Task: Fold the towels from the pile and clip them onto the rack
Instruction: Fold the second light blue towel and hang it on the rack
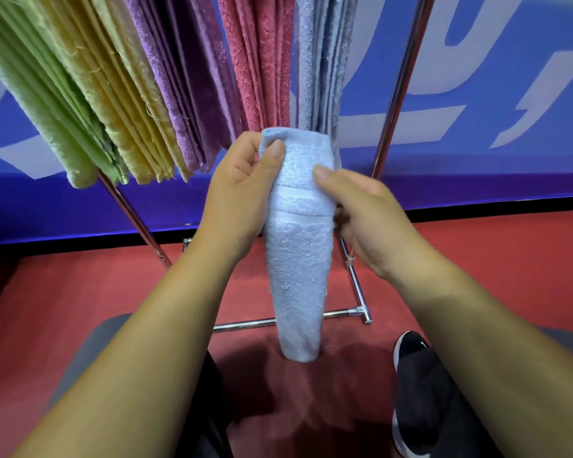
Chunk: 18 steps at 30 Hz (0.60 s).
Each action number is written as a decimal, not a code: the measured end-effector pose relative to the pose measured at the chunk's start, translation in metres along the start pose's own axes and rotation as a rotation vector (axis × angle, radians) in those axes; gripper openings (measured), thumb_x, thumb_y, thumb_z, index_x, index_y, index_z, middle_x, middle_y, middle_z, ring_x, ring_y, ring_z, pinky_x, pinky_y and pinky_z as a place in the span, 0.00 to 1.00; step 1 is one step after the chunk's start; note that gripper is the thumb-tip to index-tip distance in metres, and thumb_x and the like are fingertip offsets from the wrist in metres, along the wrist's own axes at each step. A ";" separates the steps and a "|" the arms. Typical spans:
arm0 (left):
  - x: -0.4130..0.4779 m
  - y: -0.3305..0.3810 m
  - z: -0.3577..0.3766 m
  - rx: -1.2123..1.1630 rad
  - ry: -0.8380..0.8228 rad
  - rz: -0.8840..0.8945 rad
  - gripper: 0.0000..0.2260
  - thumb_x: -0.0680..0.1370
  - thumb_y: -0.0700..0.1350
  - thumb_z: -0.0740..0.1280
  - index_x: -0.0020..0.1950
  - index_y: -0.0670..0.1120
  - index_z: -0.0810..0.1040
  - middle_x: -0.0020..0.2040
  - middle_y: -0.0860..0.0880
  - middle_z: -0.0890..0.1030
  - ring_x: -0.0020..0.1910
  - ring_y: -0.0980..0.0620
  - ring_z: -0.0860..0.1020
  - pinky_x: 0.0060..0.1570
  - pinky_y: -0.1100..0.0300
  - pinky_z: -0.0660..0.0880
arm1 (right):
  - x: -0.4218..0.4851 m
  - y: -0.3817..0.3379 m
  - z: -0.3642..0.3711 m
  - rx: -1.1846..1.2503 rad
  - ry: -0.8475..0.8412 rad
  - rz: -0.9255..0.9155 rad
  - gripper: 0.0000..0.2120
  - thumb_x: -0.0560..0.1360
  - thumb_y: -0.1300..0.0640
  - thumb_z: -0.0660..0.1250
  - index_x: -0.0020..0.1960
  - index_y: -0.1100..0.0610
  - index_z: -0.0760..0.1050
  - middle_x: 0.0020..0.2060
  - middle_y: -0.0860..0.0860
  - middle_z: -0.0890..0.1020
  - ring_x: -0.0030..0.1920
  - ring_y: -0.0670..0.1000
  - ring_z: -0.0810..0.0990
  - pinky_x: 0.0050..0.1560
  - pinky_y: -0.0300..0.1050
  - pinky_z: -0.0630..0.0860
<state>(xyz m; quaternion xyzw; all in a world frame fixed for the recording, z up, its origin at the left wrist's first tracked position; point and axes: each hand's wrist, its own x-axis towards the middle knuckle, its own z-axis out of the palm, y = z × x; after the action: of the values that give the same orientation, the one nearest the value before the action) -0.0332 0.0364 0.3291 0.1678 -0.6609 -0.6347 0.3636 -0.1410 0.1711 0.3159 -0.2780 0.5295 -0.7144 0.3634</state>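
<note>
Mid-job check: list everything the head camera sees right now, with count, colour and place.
folded towel: one, light blue, centre, hanging down from both hands
green towels: several, exact count unclear, hanging at far left
yellow towels: several, hanging right of the green ones
purple towels: several, hanging left of centre
pink towels: several, hanging at top centre
blue-grey towels: several, hanging just above the folded towel
rack: one, chrome, uprights either side, base bars on the floor
banner: one, blue with pale lettering, behind the rack
floor: red, under the rack
shoe: one plainly visible, black, lower right
left hand: pinches the towel's top corner
right hand: grips the towel's right edge
</note>
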 end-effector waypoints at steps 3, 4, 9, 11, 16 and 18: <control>0.004 -0.003 -0.007 -0.046 0.049 -0.057 0.13 0.87 0.46 0.65 0.60 0.35 0.76 0.49 0.41 0.80 0.48 0.46 0.76 0.50 0.47 0.74 | -0.001 0.009 0.000 -0.043 -0.074 0.043 0.13 0.79 0.56 0.71 0.59 0.61 0.85 0.53 0.59 0.88 0.51 0.58 0.85 0.55 0.52 0.79; 0.004 -0.003 -0.010 -0.057 0.060 -0.080 0.13 0.86 0.47 0.66 0.61 0.37 0.77 0.50 0.41 0.81 0.49 0.45 0.78 0.51 0.45 0.75 | 0.000 0.010 0.000 -0.043 -0.074 0.052 0.14 0.77 0.57 0.71 0.59 0.64 0.84 0.50 0.60 0.87 0.49 0.58 0.83 0.53 0.51 0.78; 0.005 -0.004 -0.019 -0.125 0.092 -0.196 0.09 0.87 0.48 0.66 0.60 0.43 0.80 0.53 0.37 0.84 0.50 0.41 0.82 0.51 0.41 0.78 | -0.003 0.009 0.007 -0.158 -0.016 0.018 0.05 0.82 0.59 0.72 0.52 0.61 0.82 0.41 0.58 0.83 0.39 0.53 0.81 0.37 0.45 0.78; 0.007 -0.004 -0.020 -0.141 0.102 -0.267 0.13 0.87 0.48 0.65 0.62 0.39 0.80 0.55 0.34 0.85 0.50 0.39 0.83 0.51 0.41 0.79 | -0.004 0.009 0.009 -0.199 0.024 -0.001 0.05 0.82 0.58 0.72 0.50 0.59 0.82 0.40 0.57 0.84 0.39 0.54 0.80 0.36 0.46 0.78; 0.006 -0.011 -0.020 -0.241 -0.038 -0.541 0.23 0.86 0.56 0.64 0.67 0.39 0.83 0.60 0.37 0.86 0.60 0.40 0.86 0.60 0.46 0.83 | 0.003 0.012 0.005 -0.205 0.162 -0.005 0.13 0.81 0.56 0.74 0.53 0.68 0.80 0.41 0.62 0.78 0.41 0.56 0.77 0.39 0.54 0.81; 0.005 -0.016 -0.017 -0.208 -0.123 -0.600 0.24 0.85 0.59 0.64 0.68 0.40 0.83 0.62 0.38 0.86 0.58 0.44 0.86 0.57 0.51 0.83 | 0.005 0.011 -0.001 -0.210 0.218 0.025 0.13 0.82 0.57 0.73 0.55 0.68 0.81 0.42 0.62 0.79 0.39 0.56 0.79 0.38 0.51 0.82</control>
<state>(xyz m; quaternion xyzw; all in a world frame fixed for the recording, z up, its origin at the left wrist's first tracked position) -0.0283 0.0183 0.3134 0.2783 -0.5344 -0.7866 0.1349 -0.1418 0.1654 0.3049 -0.2287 0.6408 -0.6767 0.2814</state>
